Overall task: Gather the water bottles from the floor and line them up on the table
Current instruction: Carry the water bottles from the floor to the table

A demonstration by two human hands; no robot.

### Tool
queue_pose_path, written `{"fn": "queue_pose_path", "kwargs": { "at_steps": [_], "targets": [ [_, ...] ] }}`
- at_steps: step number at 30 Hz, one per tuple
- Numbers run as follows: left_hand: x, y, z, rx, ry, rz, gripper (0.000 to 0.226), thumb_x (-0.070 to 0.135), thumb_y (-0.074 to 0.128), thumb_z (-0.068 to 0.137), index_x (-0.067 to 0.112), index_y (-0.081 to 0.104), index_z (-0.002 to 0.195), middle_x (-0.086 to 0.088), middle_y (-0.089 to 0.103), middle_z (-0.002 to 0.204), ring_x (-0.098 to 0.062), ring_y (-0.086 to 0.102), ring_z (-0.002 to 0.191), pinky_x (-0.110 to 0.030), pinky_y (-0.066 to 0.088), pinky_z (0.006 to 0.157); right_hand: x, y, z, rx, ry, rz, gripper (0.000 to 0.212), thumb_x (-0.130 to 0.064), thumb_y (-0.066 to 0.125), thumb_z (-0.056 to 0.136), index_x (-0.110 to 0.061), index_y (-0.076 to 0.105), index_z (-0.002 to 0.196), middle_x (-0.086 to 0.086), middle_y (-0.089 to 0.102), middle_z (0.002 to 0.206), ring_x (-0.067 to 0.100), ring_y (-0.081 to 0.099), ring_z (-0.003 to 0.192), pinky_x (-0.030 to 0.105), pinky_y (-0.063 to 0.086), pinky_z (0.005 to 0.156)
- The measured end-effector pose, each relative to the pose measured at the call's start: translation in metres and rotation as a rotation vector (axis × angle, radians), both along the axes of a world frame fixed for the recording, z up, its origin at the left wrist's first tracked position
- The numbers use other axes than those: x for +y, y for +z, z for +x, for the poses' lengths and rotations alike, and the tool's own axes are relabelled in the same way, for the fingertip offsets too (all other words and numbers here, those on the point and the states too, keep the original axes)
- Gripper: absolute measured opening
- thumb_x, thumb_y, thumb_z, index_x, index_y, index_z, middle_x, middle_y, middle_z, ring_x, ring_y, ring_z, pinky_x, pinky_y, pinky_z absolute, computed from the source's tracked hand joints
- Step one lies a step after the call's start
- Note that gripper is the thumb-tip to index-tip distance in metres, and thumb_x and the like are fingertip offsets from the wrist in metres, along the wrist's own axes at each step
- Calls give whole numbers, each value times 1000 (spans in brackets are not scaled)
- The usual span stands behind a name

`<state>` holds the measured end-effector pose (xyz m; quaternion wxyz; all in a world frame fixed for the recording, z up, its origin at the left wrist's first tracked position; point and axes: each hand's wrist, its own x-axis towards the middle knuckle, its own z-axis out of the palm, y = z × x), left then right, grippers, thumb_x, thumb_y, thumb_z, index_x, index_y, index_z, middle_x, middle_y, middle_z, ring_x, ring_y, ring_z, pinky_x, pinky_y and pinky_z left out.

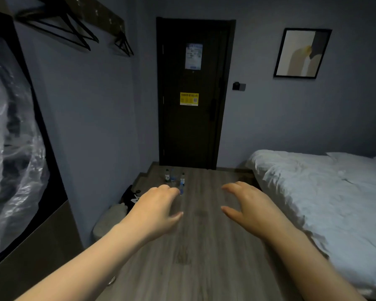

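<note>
Several small clear water bottles stand upright on the wooden floor near the dark door: one with a white label point(167, 175), one with a blue label point(182, 179), another point(173, 174) between them and one point(181, 190) partly behind my left fingertips. My left hand point(156, 210) and my right hand point(246, 208) are stretched out in front of me, palms down, fingers spread and curled, holding nothing. Both hands are well short of the bottles. No table top shows clearly.
A bed point(326, 205) with white bedding fills the right side. A dark door point(193, 94) closes the far end. At left stand a dark panel wrapped in plastic point(11, 131), a grey bag point(111, 220) and dark items point(130, 196) on the floor.
</note>
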<state>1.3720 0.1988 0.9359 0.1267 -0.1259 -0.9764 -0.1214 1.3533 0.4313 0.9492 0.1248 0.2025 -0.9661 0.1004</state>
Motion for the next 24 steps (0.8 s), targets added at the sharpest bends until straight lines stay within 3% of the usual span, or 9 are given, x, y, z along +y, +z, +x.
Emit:
{"fn": "queue_pose_path", "kwargs": {
  "at_steps": [24],
  "targets": [
    [18,-29,-370,-103,92,18,48,48,55,87,26,48,129,4,54,119,-14,52,111,-31,46,93,18,-34,-391,-80,85,-40,57,-44,57,90,-28,39,141,-7,49,137,9,50,121,22,43,98]
  ]
}}
